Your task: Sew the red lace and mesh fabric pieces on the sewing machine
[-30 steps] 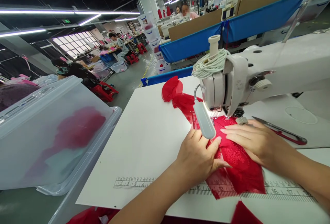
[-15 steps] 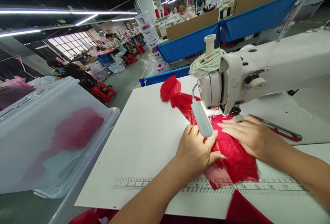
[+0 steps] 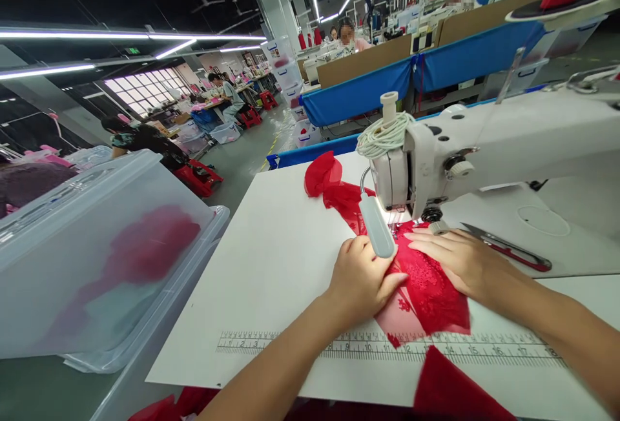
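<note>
A piece of red lace fabric (image 3: 431,292) lies on the white sewing table (image 3: 271,266), running under the head of a white sewing machine (image 3: 484,150). My left hand (image 3: 361,279) rests on the fabric's left edge, fingers curled and pressing it down. My right hand (image 3: 460,256) lies flat on the fabric to the right, fingers stretched toward the needle area. A small white lamp (image 3: 375,227) hangs over the needle and hides part of the cloth. More red fabric (image 3: 329,179) trails out behind the machine.
Red-handled snips (image 3: 508,250) lie on the machine bed at right. A translucent plastic bin (image 3: 97,253) with red cloth inside stands at left. A printed ruler (image 3: 387,343) runs along the table's front edge. Other people work at stations in the background.
The red fabric has fed away from me under the machine, and both hands have slid forward with it. The view has tilted slightly.
</note>
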Demonstrator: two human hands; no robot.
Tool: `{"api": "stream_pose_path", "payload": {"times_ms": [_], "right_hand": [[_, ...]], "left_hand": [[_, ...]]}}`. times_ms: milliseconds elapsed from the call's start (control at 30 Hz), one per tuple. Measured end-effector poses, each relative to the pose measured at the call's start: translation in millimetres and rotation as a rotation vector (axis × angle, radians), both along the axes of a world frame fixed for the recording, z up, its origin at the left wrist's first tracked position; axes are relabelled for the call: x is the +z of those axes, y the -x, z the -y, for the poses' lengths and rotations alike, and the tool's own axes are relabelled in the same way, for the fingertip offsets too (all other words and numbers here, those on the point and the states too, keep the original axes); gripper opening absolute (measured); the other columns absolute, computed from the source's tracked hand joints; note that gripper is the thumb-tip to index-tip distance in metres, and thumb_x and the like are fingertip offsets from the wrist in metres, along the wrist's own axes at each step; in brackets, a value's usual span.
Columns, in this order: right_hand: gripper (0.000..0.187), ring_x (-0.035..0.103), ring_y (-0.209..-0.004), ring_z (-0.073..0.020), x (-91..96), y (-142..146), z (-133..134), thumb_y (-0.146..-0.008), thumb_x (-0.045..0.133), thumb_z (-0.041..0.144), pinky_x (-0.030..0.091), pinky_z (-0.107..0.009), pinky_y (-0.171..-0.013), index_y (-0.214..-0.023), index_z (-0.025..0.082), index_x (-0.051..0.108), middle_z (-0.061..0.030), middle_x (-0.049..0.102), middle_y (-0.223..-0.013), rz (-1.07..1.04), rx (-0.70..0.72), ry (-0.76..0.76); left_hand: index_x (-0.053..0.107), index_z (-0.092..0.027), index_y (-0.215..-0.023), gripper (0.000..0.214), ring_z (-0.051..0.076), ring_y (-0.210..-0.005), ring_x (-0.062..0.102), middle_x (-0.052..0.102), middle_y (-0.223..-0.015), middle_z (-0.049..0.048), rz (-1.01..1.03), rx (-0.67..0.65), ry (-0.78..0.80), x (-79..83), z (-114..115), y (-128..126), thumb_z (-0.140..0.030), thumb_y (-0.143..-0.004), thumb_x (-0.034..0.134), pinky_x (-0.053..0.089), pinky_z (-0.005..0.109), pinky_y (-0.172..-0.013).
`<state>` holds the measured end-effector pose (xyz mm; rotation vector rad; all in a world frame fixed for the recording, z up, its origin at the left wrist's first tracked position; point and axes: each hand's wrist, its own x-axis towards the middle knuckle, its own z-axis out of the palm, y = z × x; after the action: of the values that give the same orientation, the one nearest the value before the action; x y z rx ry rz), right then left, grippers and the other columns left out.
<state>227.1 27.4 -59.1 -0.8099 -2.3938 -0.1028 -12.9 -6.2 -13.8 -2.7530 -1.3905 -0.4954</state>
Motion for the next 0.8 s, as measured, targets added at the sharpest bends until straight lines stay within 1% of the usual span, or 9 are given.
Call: {"api": "stream_pose_path", "payload": {"times_ms": [100,167,300,400,500,567,633,700,800], "right_hand": [[0.055,0.068,-0.109,-0.021,0.4,0.7,-1.0,-0.081,0.037,-0.004,0.056,-0.039,-0.091,-0.121,0.018,0.067,-0.0065,0.073,-0.122,-0.018,0.006,0.002],[0.056,0.067,-0.111,-0.0214,-0.8,1.0,-1.7,-0.08,0.037,-0.005,0.057,-0.04,-0.091,-0.119,0.019,0.068,-0.0062,0.072,-0.125,-0.027,0.016,0.02],[0.058,0.064,-0.117,-0.0214,-1.9,1.5,-2.1,-0.081,0.035,-0.004,0.056,-0.04,-0.094,-0.125,0.021,0.065,-0.0067,0.07,-0.128,-0.057,0.025,0.039],[0.057,0.064,-0.116,-0.0216,5.5,2.2,-0.9,-0.086,0.034,-0.003,0.054,-0.04,-0.099,-0.13,0.02,0.061,-0.0086,0.07,-0.124,-0.074,-0.019,-0.014],[0.05,0.065,-0.109,-0.0236,18.3,3.3,1.6,-0.087,0.038,-0.002,0.055,-0.042,-0.095,-0.123,0.019,0.064,-0.009,0.072,-0.112,-0.056,-0.063,-0.078],[0.041,0.066,-0.097,-0.0236,25.8,4.6,4.4,-0.088,0.041,0.0,0.057,-0.04,-0.083,-0.113,0.019,0.067,-0.0091,0.072,-0.103,-0.057,-0.095,-0.08],[0.033,0.064,-0.086,-0.0226,30.3,6.5,8.2,-0.09,0.042,0.003,0.056,-0.037,-0.075,-0.102,0.019,0.068,-0.008,0.072,-0.094,-0.079,-0.107,-0.055],[0.029,0.065,-0.085,-0.0209,32.1,8.4,13.1,-0.092,0.043,0.006,0.055,-0.035,-0.075,-0.098,0.02,0.067,-0.0061,0.072,-0.093,-0.103,-0.068,0.009],[0.031,0.067,-0.085,-0.0164,34.2,8.5,20.5,-0.09,0.042,0.006,0.052,-0.028,-0.068,-0.101,0.022,0.066,-0.004,0.072,-0.103,-0.039,0.03,0.146]], "left_hand": [[0.07,-0.018,-0.101,0.022,0.023,-0.1,0.064,0.068,-0.112,0.0103,0.012,0.201,0.229,16.8,-23.3,1.1,-0.024,-0.096,0.05,0.054,0.034,-0.087],[0.068,-0.019,-0.107,0.023,0.025,-0.108,0.063,0.066,-0.12,0.0111,-0.037,0.293,0.282,24.5,-49.7,6.0,-0.024,-0.094,0.049,0.053,0.037,-0.093],[0.061,-0.023,-0.13,0.042,0.043,-0.131,0.05,0.056,-0.143,0.0145,-0.08,0.414,0.27,26.0,-104.0,23.8,-0.037,-0.091,0.057,0.037,0.066,-0.108],[0.047,-0.014,-0.144,0.05,0.047,-0.143,0.034,0.039,-0.155,0.0235,-0.063,0.513,0.151,23.2,-113.7,33.8,-0.032,-0.099,0.037,0.022,0.078,-0.109],[0.052,-0.014,-0.138,0.044,0.035,-0.14,0.041,0.047,-0.148,0.021,-0.058,0.381,0.048,20.6,-81.1,34.1,-0.021,-0.1,0.031,0.033,0.062,-0.114],[0.064,-0.018,-0.116,0.03,0.025,-0.116,0.06,0.065,-0.122,0.0127,-0.089,0.174,0.059,17.3,-43.0,29.9,-0.025,-0.099,0.04,0.051,0.042,-0.101],[0.066,-0.023,-0.103,0.02,0.018,-0.096,0.065,0.069,-0.1,0.0032,-0.123,-0.078,0.064,12.5,-4.2,23.7,-0.038,-0.096,0.054,0.055,0.029,-0.086],[0.064,-0.019,-0.105,0.02,0.017,-0.086,0.064,0.067,-0.092,0.0039,-0.193,-0.374,-0.156,6.9,25.0,17.1,-0.033,-0.1,0.051,0.055,0.029,-0.077],[0.061,-0.017,-0.086,0.022,0.015,-0.074,0.06,0.063,-0.082,0.0036,-0.277,-0.422,-0.353,1.5,42.6,9.4,-0.011,-0.099,0.044,0.049,0.026,-0.062]]}}
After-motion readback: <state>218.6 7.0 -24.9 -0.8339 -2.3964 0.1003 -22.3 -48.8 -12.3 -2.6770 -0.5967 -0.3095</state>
